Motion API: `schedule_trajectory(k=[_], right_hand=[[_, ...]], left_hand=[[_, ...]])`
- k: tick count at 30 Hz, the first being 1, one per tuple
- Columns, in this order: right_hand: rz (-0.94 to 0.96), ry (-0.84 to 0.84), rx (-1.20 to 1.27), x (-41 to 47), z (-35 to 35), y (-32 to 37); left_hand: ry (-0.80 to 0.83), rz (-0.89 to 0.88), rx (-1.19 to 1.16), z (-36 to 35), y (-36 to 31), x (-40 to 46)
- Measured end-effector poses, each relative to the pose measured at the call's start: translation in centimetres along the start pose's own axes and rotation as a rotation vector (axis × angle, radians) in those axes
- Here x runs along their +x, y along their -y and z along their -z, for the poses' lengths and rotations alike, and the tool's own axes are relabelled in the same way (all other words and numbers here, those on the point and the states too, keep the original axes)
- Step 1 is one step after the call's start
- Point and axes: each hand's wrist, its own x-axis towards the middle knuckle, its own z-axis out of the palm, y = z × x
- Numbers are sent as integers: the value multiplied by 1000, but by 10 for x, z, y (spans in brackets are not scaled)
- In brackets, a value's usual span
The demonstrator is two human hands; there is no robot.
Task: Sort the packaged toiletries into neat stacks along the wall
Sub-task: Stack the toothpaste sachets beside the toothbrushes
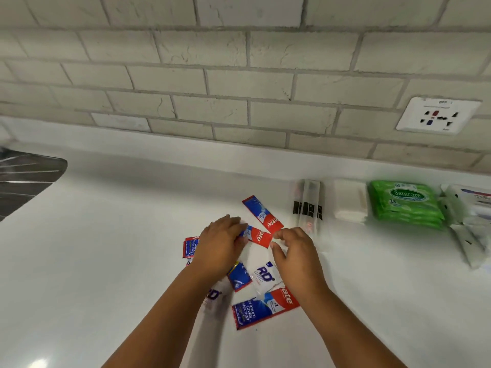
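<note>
Several red-and-blue toothpaste sachets lie scattered on the white counter (pixel 119 261). My left hand (pixel 221 243) lies over one end of a sachet (pixel 259 236), fingers bent on it. My right hand (pixel 295 251) hovers at that sachet's other end, thumb and forefinger curled close to its red corner. Another sachet (pixel 261 213) lies just behind it, one (pixel 190 247) pokes out left of my left hand, and a larger one (pixel 261 308) sits under my right forearm. A white sachet (pixel 265 276) and a small blue packet (pixel 239 277) lie between my arms.
Along the wall at right stand clear-wrapped toothbrushes (pixel 308 205), a white soap packet (pixel 349 201), a green stack of wipes (pixel 405 204) and white packets (pixel 470 221). A socket (pixel 438 115) sits on the tiled wall. A metal sink drainer (pixel 24 179) is at far left.
</note>
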Motion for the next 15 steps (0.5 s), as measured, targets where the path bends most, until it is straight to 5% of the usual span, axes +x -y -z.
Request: schedule_trajectory(k=[15], right_hand=[[-16, 16, -458, 76, -51, 33]], left_hand=[[75, -139, -90, 6, 50, -4]])
